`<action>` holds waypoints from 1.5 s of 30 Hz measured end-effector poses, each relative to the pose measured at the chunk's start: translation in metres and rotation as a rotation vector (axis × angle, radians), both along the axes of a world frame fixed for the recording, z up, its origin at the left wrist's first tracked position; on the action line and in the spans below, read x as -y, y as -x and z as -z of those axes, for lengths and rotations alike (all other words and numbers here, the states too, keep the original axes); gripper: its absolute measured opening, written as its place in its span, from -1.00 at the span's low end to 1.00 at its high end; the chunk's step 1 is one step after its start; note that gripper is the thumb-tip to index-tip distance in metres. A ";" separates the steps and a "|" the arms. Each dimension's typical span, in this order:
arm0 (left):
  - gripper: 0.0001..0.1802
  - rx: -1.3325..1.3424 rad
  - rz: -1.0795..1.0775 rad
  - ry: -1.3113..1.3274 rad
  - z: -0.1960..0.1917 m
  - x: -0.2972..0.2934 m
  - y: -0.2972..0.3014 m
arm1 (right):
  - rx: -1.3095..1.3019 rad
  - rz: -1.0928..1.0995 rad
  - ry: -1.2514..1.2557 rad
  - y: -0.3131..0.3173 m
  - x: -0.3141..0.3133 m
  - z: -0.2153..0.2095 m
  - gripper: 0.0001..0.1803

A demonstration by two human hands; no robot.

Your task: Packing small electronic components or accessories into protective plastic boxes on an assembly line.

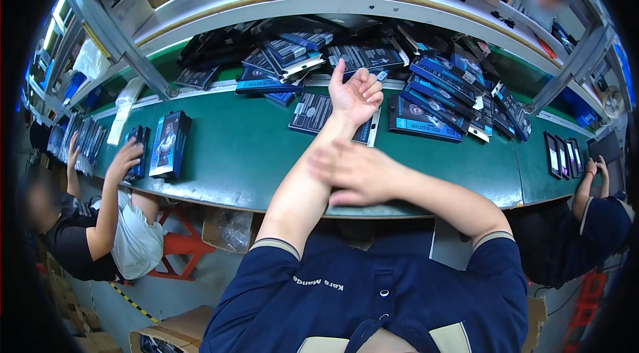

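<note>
Green worktop (253, 153); we cannot count the heap of dark flat boxes (426, 80) behind. One box (318, 114) lies under our left hand (356, 96), fingers loosely curled, holding nothing. Right hand (356, 170) flat, open, rests on the left forearm.

Bright, even overhead light, strong fisheye bending and black corners, the right hand (359, 173) perhaps motion-blurred.

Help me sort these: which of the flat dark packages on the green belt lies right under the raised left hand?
The striped dark package lying alone on the green belt, directly beneath the left hand; the other packages are heaped farther back and to the right.
</note>
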State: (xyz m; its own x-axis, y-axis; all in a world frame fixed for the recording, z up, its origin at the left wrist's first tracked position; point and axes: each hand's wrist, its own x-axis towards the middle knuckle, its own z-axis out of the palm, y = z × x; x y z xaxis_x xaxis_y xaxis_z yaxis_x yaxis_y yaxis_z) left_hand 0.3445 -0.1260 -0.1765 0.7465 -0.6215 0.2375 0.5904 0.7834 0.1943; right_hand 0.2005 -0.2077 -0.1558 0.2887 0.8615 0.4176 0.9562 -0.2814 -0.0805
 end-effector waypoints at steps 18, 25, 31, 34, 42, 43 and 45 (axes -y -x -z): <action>-0.34 -0.007 -0.011 0.038 -0.013 -0.005 0.011 | 0.143 0.140 -0.400 -0.007 -0.014 0.012 -0.56; -0.35 -0.008 -0.019 0.013 -0.016 -0.006 0.017 | 0.147 0.098 -0.298 0.015 -0.019 0.005 -0.43; -0.36 -0.009 -0.020 0.011 -0.018 -0.007 0.017 | 0.152 0.020 -0.353 0.023 -0.022 0.014 -0.43; -0.37 0.001 -0.023 0.018 -0.019 -0.007 0.016 | 0.163 0.189 -0.322 0.009 -0.015 0.014 -0.42; -0.37 0.002 -0.068 0.006 -0.018 -0.009 0.013 | 0.159 0.196 -0.320 0.010 -0.012 0.015 -0.48; -0.37 0.002 -0.067 0.006 -0.017 -0.009 0.013 | 0.159 0.197 -0.320 0.012 -0.013 0.016 -0.48; -0.36 -0.024 -0.073 -0.034 -0.015 -0.008 0.013 | 0.119 0.100 -0.352 0.017 -0.020 0.017 -0.49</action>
State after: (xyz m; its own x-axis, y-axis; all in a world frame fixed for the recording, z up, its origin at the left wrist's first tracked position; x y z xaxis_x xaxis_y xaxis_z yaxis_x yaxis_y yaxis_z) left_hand 0.3312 -0.1183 -0.1617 0.7954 -0.5724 0.1991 0.5365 0.8178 0.2080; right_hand 0.1830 -0.1881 -0.1732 0.2959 0.6291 0.7189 0.9338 -0.3490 -0.0789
